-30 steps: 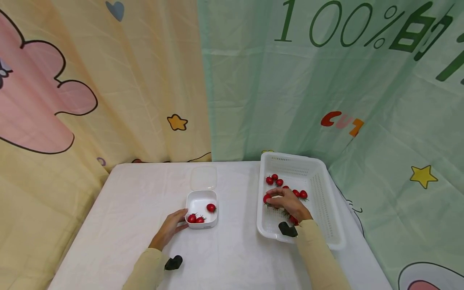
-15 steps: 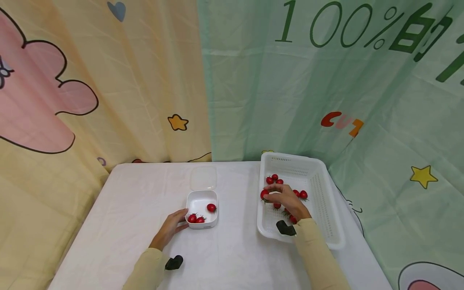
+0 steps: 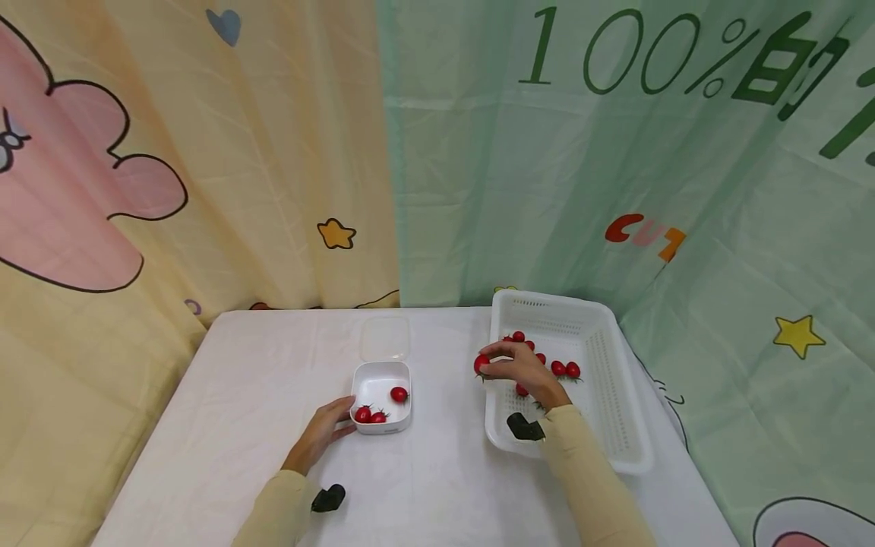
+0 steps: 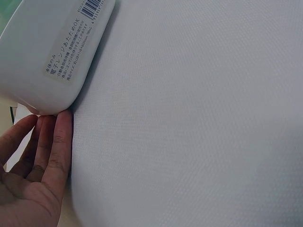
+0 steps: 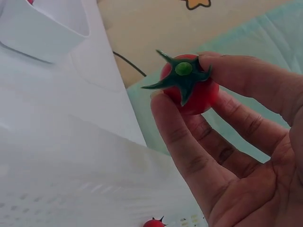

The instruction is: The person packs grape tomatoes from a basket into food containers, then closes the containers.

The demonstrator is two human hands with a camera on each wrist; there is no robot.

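Right now, from where I stand, it looks like the step in hand is taking one tomato from the basket over to the box. The right hand [image 3: 522, 368] pinches a single red tomato [image 5: 201, 98] between thumb and fingertips, its green leafy top showing, and it hangs in the air by the left edge of the white basket [image 3: 611, 395]. More loose tomatoes [image 3: 573, 370] lie on the basket floor, some partly hidden by that arm. Over on the other side, the left hand [image 3: 324, 429] grasps nothing that I can make out; its fairly straight fingers simply rest against a corner of the small white box [image 3: 376, 376], perhaps steadying it. Inside sit three tomatoes [image 3: 399, 394], two near the left hand and one apart at the right, with a clear lid [image 3: 385, 339] lying behind on the table [image 3: 437, 486]. To my eye, the next move calls for a level carry leftward, then a gentle release into the bare floor of the box
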